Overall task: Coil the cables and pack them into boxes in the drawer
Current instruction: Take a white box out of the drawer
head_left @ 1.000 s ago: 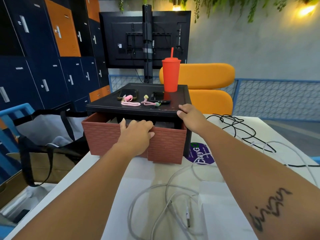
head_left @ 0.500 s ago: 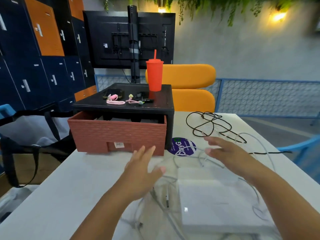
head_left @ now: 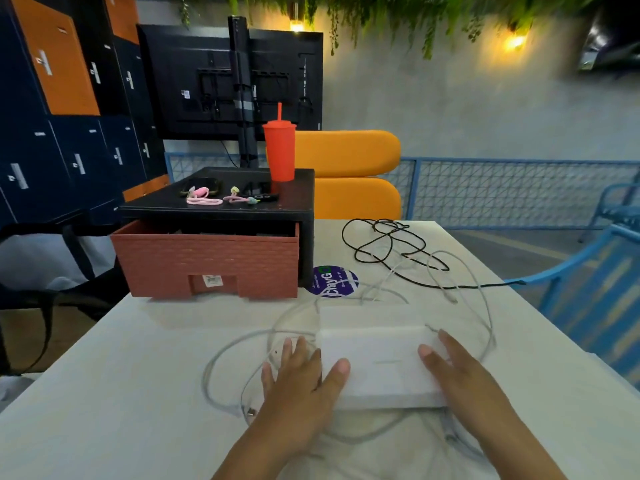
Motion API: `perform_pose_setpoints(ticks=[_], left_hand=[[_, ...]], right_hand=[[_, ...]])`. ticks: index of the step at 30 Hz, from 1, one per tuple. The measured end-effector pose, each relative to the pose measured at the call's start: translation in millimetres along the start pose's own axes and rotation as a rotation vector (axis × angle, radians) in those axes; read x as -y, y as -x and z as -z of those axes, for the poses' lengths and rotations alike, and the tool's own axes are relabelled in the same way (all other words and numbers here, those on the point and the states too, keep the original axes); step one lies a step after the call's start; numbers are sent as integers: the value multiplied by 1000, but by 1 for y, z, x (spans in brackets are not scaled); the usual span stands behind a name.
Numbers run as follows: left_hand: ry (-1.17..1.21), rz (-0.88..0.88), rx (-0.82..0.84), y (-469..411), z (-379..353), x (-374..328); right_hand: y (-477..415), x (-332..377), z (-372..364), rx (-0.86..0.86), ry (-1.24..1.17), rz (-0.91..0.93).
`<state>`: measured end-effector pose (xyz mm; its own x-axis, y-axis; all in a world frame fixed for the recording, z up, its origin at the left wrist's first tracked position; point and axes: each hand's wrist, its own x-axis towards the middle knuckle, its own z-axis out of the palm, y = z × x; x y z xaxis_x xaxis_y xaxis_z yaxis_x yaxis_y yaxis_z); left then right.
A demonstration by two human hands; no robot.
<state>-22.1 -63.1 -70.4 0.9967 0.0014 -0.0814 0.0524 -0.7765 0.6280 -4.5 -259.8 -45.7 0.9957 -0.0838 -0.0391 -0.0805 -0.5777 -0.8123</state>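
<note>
A flat white box [head_left: 379,365] lies on the white table [head_left: 104,375], on top of loose white cables [head_left: 225,386]. My left hand [head_left: 301,379] touches the box's left side with straight fingers, thumb on its top. My right hand [head_left: 453,368] lies against the box's right side, fingers straight. A tangled black cable [head_left: 384,247] sits farther back on the right. The brick-red drawer [head_left: 207,265] stands pulled out from under the black stand [head_left: 221,206] at the back left.
A red tumbler [head_left: 280,150] with a straw, pink straps [head_left: 204,199] and small dark items sit on the stand. A purple round sticker [head_left: 332,282] is on the table. A blue chair [head_left: 595,292] stands to the right, an orange seat [head_left: 349,174] behind, bags at the left.
Both hands have left the drawer and stand and come down towards me to either side of the white box. The drawer stays pulled out.
</note>
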Motion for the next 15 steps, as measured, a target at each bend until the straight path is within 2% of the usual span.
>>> perform_pose_setpoints(ticks=[4,7,9,15], left_hand=[[485,-164,-119,11,5,-4],[687,-218,-217,20,13,-4],[727,-195,-233,26,20,0],[640,-188,-167,40,39,9]], right_hand=[[9,8,3,-47,-220,82],[18,10,1,-22,-375,186],[22,7,0,25,-445,246],[28,-6,6,233,-655,282]])
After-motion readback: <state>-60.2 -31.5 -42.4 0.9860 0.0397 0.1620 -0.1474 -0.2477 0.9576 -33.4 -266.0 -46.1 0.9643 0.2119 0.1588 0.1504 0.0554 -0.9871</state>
